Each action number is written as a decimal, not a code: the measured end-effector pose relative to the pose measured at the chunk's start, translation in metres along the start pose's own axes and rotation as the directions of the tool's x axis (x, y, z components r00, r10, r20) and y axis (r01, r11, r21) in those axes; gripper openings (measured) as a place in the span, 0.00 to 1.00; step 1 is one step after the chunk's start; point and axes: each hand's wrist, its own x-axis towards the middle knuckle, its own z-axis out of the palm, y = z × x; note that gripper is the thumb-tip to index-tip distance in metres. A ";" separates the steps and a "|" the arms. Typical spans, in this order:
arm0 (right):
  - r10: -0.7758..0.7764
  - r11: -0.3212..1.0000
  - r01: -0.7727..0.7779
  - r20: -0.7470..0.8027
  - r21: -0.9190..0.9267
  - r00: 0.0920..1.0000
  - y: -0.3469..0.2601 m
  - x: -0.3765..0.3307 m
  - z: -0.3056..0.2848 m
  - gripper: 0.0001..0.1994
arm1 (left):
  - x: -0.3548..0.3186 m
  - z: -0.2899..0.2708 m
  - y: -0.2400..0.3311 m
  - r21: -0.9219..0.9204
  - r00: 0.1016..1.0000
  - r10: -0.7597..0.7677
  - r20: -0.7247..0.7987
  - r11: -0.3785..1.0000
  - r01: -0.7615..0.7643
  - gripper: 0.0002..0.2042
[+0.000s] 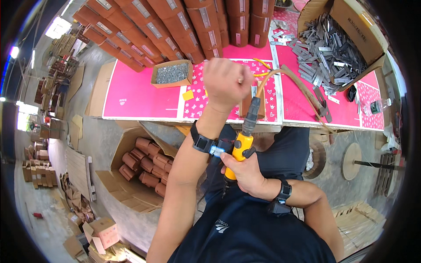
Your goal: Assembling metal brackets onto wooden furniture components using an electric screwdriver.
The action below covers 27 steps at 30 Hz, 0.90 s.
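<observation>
My right hand [249, 173] is wrapped round the yellow body of an electric screwdriver [240, 151], whose dark front end points up toward the table. Above the pink table, my left hand [228, 83] is closed with its fingers curled in; whatever it may hold is hidden. Just right of that wrist lies a brown piece [262, 108] at the table's front edge, partly covered by the hand and the tool. A small open box of screws [172, 73] stands left of my left hand.
Stacked reddish-brown curved pieces [175, 26] line the table's back. At right, a tipped carton [366, 35] spills metal strips [324, 52]. A hammer-like tool [322, 104] and a plastic bottle [379, 105] lie near it. Below left sits a carton of brown pieces [112, 184].
</observation>
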 end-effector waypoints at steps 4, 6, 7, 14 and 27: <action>0.050 0.999 -0.050 -0.015 -0.005 0.999 0.003 -0.001 0.000 0.10 | -0.007 0.001 0.008 0.021 0.990 0.104 0.093 0.994 -0.106 0.07; 0.096 0.995 -0.096 -0.025 -0.011 0.995 0.004 -0.004 -0.002 0.10 | -0.009 -0.001 0.006 0.021 0.997 0.033 0.067 0.999 -0.034 0.07; 0.123 0.992 -0.124 -0.006 -0.012 0.992 0.005 -0.004 -0.004 0.10 | -0.011 -0.001 0.005 0.023 0.998 -0.040 0.040 0.999 0.039 0.07; 0.009 0.991 -0.018 0.065 0.133 0.998 0.003 -0.003 -0.016 0.12 | 0.004 -0.020 0.006 -0.776 0.295 -0.830 0.474 -0.235 0.586 0.13; 0.334 0.939 -0.342 0.320 -0.035 0.886 -0.013 0.050 -0.035 0.20 | 0.028 -0.057 0.079 -0.561 0.315 -0.467 0.826 -0.734 0.383 0.13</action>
